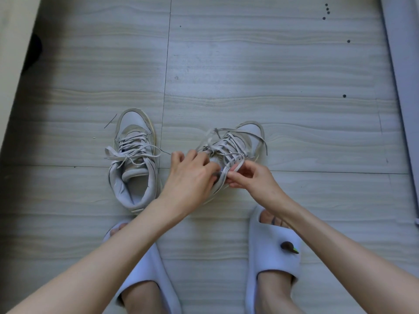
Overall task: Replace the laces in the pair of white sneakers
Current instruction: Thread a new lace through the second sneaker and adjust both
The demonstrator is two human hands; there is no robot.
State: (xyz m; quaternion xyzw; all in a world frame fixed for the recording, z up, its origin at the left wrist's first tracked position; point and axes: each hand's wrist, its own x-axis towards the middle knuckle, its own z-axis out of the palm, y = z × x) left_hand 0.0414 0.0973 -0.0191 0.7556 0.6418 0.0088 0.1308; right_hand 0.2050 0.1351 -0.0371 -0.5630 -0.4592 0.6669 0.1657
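On the floor (272, 64), the right sneaker (240, 143) lay toe away, angled rightward; the right hand (251, 177) pinched its lace (223, 175), the left hand (192, 173) gripped its collar. Beside it, the left sneaker (133, 159) pointed straight ahead.

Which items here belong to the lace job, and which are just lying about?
Job: right sneaker, its lace pinched by the right hand, left hand on it, left sneaker.
Lying about: slides on the feet, thin stick on the floor.
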